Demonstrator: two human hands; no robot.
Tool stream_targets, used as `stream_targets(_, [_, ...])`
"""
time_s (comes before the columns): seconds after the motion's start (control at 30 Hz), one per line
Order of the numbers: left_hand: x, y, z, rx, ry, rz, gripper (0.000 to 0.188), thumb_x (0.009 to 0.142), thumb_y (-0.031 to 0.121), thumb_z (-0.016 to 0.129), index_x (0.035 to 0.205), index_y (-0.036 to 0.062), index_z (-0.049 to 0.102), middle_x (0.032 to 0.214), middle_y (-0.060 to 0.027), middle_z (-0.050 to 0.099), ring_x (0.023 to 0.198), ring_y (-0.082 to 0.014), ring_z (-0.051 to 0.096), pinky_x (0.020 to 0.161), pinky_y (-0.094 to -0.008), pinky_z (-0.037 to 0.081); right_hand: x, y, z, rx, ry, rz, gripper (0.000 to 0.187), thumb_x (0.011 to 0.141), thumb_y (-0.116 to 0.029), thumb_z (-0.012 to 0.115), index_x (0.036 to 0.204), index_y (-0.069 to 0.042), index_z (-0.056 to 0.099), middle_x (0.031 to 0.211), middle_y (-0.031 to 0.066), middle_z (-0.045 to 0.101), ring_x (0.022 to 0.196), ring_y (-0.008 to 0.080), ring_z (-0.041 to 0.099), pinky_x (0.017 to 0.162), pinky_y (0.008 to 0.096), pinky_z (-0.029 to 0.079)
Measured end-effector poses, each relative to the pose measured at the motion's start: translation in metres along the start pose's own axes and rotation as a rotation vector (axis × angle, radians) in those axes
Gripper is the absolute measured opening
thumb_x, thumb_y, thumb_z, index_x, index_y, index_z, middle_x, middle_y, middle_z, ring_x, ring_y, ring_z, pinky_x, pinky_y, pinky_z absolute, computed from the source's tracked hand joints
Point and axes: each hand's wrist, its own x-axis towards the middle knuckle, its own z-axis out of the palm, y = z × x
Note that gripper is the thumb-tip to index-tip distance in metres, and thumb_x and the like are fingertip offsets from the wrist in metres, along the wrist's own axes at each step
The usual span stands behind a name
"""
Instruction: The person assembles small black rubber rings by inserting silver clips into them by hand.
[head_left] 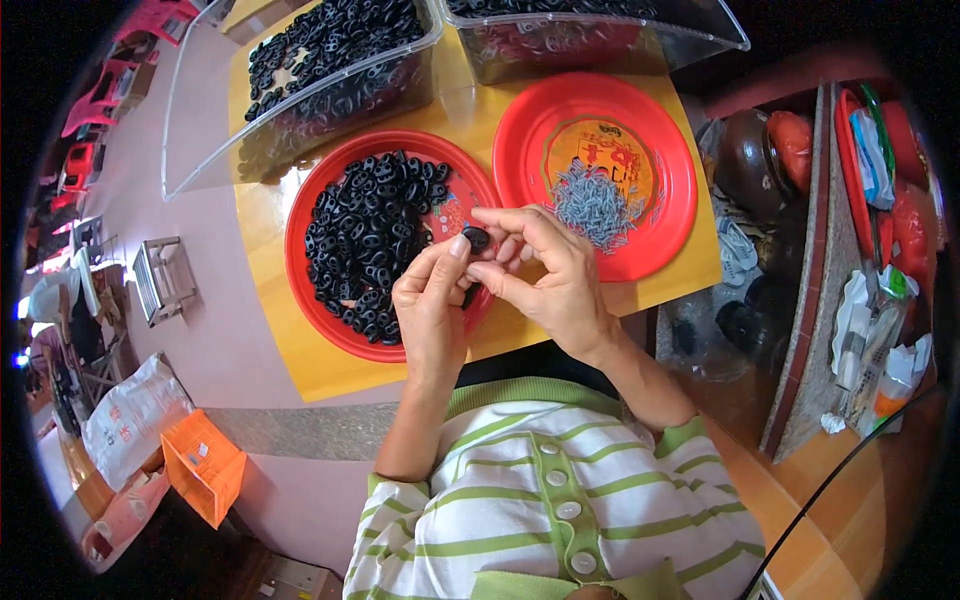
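Pinched by the thumb and fingers of my left hand (435,285) is a small glossy black plastic part (476,239). Close against its right side is my right hand (553,275), with index finger above the part, thumb below and the other fingers curled in. Whether those curled fingers hold anything small is hidden. Both hands hover over the right rim of a red round tray (296,262) heaped with black plastic two-holed pieces (365,235). Right of it, a red plate (520,115) carries a pile of thin grey metal pins or screws (597,207).
Two clear plastic bins, one at the left (435,45) and one at the right (700,45), hold more black pieces at the table's (300,365) far side. A silver stool (163,280) and an orange basket (205,465) are on the left. Shelves with bags (740,250) stand right.
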Motion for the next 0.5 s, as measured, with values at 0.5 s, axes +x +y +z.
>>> stream_targets(0.5, [-0.003, -0.004, -0.008, 0.346, -0.189, 0.426, 0.023, 0.085, 0.000, 0.062, 0.107, -0.0030, 0.065, 0.102, -0.0076, 0.061, 0.092, -0.0127, 0.056, 0.082, -0.0224, 0.044, -0.007, 0.014, -0.010, 0.448, -0.140, 0.149, 0.018, 0.079, 0.000, 0.071, 0.095, 0.000, 0.064, 0.083, -0.0015, 0.053, 0.072, 0.0038, 0.051, 0.060, 0.0201, 0.043])
